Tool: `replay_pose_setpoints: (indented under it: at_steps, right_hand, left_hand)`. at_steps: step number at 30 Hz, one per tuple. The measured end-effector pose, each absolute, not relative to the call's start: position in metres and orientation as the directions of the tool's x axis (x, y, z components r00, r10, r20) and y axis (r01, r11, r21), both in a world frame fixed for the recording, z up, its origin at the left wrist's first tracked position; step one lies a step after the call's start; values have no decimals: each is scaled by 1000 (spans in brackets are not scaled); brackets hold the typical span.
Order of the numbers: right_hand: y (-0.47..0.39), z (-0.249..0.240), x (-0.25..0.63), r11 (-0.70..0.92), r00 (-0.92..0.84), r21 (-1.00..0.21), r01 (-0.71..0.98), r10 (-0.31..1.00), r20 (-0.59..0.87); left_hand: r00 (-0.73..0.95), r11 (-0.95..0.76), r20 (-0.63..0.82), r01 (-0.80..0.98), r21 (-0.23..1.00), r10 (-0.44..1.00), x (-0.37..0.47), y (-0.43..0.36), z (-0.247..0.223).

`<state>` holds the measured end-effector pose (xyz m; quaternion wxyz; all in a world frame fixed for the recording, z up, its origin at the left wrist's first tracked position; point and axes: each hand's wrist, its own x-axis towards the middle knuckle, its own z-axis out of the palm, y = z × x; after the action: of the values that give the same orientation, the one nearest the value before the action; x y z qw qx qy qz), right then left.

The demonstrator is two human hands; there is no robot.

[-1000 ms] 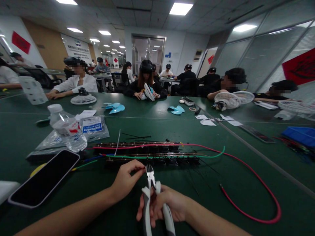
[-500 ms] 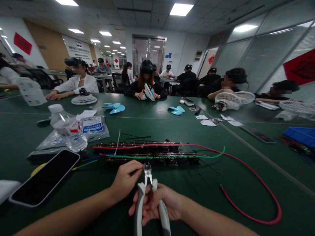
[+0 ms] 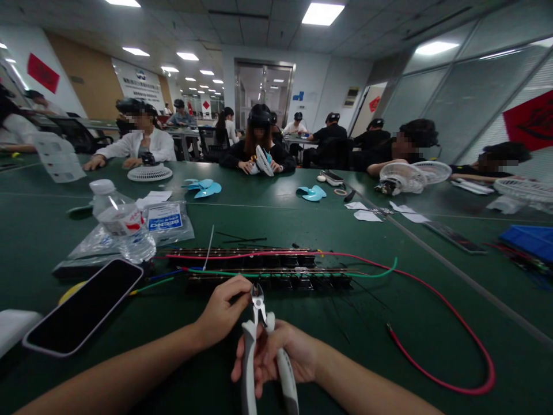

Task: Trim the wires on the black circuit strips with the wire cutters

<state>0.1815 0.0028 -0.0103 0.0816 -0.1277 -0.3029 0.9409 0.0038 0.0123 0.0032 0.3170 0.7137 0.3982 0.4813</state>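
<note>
My right hand is closed around the grey-handled diagonal cutters, whose jaws point away from me and stand slightly apart. Close by on the left, my left hand pinches thumb and fingers together at the jaw tips; what lies between them is too small to make out. Just beyond both hands are two long black strips with metal contacts along them. A red cable and a green wire run over these strips and off to the right. A pale cable tie sticks up at the strips' left part.
At left are a phone, a water bottle and a plastic bag. Thin black ties lie behind the strips. Farther off are blue fan blades, papers and a blue tray. People sit across the table.
The view has shifted slightly, so the phone and bottle appear a little farther right. Both hands and the cutters keep nearly the same pose.
</note>
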Motion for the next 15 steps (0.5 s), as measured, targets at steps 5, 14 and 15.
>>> replay_pose_setpoints:
  at_steps: [5,14,15]
  right_hand:
    - [4,-11,182,-802,-952,-593,-73,233,-197]
    - [3,-10,182,-791,-950,-608,-74,240,-197]
    - [3,-10,183,-791,-950,-606,-76,241,-197]
  left_hand:
    - [230,-484,435,241,841,871,4,14,3]
    - [244,-475,422,226,851,873,3,15,3]
    - [244,-475,422,225,851,873,3,15,3]
